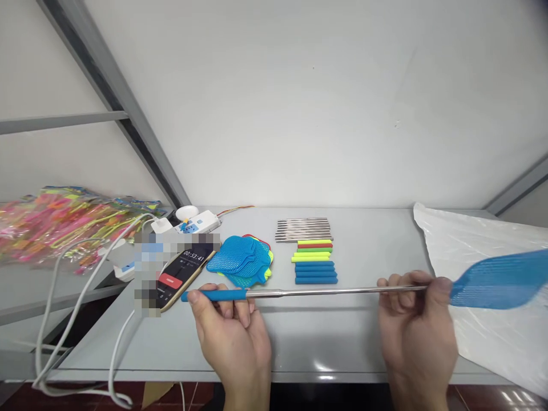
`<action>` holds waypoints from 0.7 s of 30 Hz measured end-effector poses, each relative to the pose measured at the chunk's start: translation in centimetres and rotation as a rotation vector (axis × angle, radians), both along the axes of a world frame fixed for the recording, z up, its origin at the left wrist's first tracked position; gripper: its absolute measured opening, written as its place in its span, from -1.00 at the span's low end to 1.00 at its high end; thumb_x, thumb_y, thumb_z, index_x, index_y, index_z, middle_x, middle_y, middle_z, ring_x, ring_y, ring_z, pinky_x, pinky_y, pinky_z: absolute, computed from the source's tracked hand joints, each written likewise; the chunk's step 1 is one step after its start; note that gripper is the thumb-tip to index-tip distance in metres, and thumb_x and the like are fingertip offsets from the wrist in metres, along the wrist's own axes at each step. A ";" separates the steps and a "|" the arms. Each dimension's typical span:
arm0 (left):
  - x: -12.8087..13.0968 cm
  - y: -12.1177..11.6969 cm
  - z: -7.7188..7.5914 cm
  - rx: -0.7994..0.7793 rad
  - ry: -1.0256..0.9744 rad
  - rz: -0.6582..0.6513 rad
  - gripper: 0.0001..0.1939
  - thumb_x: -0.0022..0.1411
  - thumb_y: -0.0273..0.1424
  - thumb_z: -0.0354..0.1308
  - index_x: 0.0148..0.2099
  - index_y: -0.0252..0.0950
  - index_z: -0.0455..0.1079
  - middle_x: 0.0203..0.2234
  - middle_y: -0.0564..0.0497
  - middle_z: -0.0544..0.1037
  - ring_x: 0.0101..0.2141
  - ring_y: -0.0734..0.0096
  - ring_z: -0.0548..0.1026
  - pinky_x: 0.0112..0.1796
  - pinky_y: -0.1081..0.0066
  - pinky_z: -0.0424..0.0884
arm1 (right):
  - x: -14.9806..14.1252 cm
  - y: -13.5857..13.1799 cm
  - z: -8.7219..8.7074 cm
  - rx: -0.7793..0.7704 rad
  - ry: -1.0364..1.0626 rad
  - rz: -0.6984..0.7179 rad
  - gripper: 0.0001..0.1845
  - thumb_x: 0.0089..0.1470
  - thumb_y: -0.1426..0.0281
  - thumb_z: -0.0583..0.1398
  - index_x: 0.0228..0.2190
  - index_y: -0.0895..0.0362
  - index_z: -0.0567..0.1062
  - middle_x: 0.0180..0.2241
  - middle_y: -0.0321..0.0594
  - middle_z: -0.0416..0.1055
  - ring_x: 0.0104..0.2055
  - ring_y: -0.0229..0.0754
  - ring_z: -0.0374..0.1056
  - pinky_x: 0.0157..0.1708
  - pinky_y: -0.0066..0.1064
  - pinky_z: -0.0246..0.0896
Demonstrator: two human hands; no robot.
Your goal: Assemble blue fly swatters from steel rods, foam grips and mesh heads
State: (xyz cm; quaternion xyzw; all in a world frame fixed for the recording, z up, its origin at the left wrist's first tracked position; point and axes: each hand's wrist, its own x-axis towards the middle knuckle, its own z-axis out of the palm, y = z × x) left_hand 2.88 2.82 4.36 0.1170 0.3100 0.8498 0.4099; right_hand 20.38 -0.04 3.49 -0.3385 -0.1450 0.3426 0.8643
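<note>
I hold a blue fly swatter level above the grey table (334, 342). My left hand (231, 331) is closed round its blue foam grip (214, 295). My right hand (417, 325) pinches the far end of the extended metal rod (325, 291), just beside the blue mesh head (496, 279). Behind the rod lie a stack of blue and other coloured swatter heads (242, 260), a row of metal rods (303, 229), and coloured foam grips (315, 261) in red, green, yellow and blue.
A phone (182, 274) showing a running timer lies at the left, with a white power strip (199, 222) and white cables (72, 319) beside it. Packaged colourful swatters (55, 225) pile on a shelf at far left. A white plastic bag (492, 285) lies at the right.
</note>
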 end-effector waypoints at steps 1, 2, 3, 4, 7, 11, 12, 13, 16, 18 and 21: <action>0.5 -0.2 0.1 -0.005 0.008 -0.004 -0.77 0.33 -0.20 0.07 -0.30 -0.24 0.25 -0.68 0.25 0.06 -0.73 0.63 -0.04 -0.67 0.55 0.08 | -0.6 0.0 -0.2 -0.021 -0.003 0.017 -0.73 0.17 0.19 0.17 -0.41 0.11 0.48 -0.61 -0.43 0.11 -0.54 -0.37 0.05 -0.31 -0.43 0.22; 1.0 -0.5 0.2 -0.013 0.012 -0.014 -0.76 0.33 -0.19 0.07 -0.30 -0.23 0.25 -0.68 0.25 0.06 -0.73 0.63 -0.04 -0.67 0.55 0.08 | -1.3 -0.1 -0.5 -0.044 -0.011 0.044 -0.74 0.15 0.18 0.19 -0.40 0.11 0.50 -0.58 -0.41 0.16 -0.51 -0.36 0.10 -0.27 -0.41 0.23; 1.7 -0.9 0.2 -0.025 0.012 -0.030 -0.76 0.33 -0.18 0.07 -0.29 -0.23 0.25 -0.68 0.25 0.05 -0.74 0.63 -0.04 -0.67 0.55 0.07 | -2.1 -0.2 -0.7 -0.066 -0.030 0.080 -0.75 0.14 0.18 0.20 -0.40 0.09 0.52 -0.54 -0.38 0.23 -0.48 -0.35 0.15 -0.25 -0.39 0.24; 2.5 -1.3 0.2 -0.041 0.009 -0.052 -0.75 0.32 -0.16 0.07 -0.29 -0.23 0.25 -0.69 0.25 0.04 -0.74 0.64 -0.05 -0.68 0.56 0.06 | -2.9 -0.3 -0.9 -0.084 -0.057 0.125 -0.76 0.12 0.17 0.21 -0.40 0.07 0.53 -0.48 -0.34 0.30 -0.43 -0.32 0.20 -0.23 -0.38 0.24; 4.6 -2.6 0.0 -0.091 -0.013 -0.130 -0.73 0.31 -0.13 0.07 -0.28 -0.22 0.25 -0.70 0.26 -0.01 -0.74 0.65 -0.05 -0.69 0.59 0.04 | -5.3 -0.9 -1.4 -0.116 -0.133 0.266 -0.74 0.11 0.15 0.21 -0.43 0.04 0.56 -0.34 -0.24 0.41 -0.29 -0.21 0.31 -0.22 -0.33 0.26; 5.0 -2.9 -0.1 -0.063 0.008 -0.169 -0.74 0.33 -0.14 0.05 -0.28 -0.22 0.27 -0.72 0.25 -0.02 -0.74 0.65 -0.04 -0.69 0.59 0.03 | -6.4 -1.4 -2.1 -0.196 -0.173 0.334 -0.72 0.10 0.12 0.21 -0.33 0.03 0.61 -0.25 -0.19 0.42 -0.31 -0.20 0.28 -0.30 -0.35 0.24; 4.6 -2.7 0.1 -0.046 0.010 -0.169 -0.74 0.34 -0.16 0.05 -0.28 -0.23 0.27 -0.72 0.25 -0.02 -0.74 0.65 -0.04 -0.69 0.58 0.03 | -6.4 -1.4 -2.3 -0.205 -0.199 0.384 -0.71 0.09 0.12 0.21 -0.28 0.03 0.61 -0.26 -0.18 0.42 -0.34 -0.22 0.25 -0.33 -0.36 0.22; 4.0 -2.5 0.3 -0.034 0.000 -0.171 -0.75 0.35 -0.18 0.04 -0.29 -0.24 0.28 -0.72 0.25 -0.02 -0.74 0.65 -0.05 -0.69 0.58 0.03 | -6.3 -1.3 -2.5 -0.202 -0.237 0.466 -0.69 0.08 0.12 0.22 -0.24 0.04 0.60 -0.29 -0.18 0.42 -0.38 -0.24 0.21 -0.35 -0.36 0.20; 2.1 -1.6 0.9 -0.010 -0.069 -0.158 -0.73 0.37 -0.21 0.02 -0.34 -0.27 0.26 -0.71 0.25 0.00 -0.75 0.67 -0.08 -0.68 0.57 0.06 | -5.7 -0.7 -2.8 -0.146 -0.347 0.769 -0.67 0.04 0.15 0.27 -0.21 0.08 0.57 -0.39 -0.23 0.38 -0.44 -0.27 0.15 -0.38 -0.37 0.15; 0.9 -1.1 1.1 -0.002 -0.097 -0.155 -0.73 0.37 -0.23 0.03 -0.35 -0.28 0.25 -0.70 0.25 0.00 -0.75 0.67 -0.09 -0.68 0.57 0.07 | -5.1 -0.2 -2.9 -0.111 -0.338 0.818 -0.66 -0.01 0.11 0.30 -0.28 0.09 0.56 -0.41 -0.25 0.37 -0.45 -0.27 0.18 -0.36 -0.36 0.15; -0.2 -0.7 0.8 -0.005 -0.098 -0.149 -0.74 0.36 -0.24 0.05 -0.35 -0.29 0.26 -0.71 0.26 0.00 -0.76 0.68 -0.08 -0.68 0.57 0.06 | -3.6 0.2 -2.9 -0.069 -0.244 0.609 -0.56 -0.12 -0.01 0.31 -0.32 0.06 0.52 -0.46 -0.26 0.39 -0.45 -0.21 0.24 -0.34 -0.28 0.23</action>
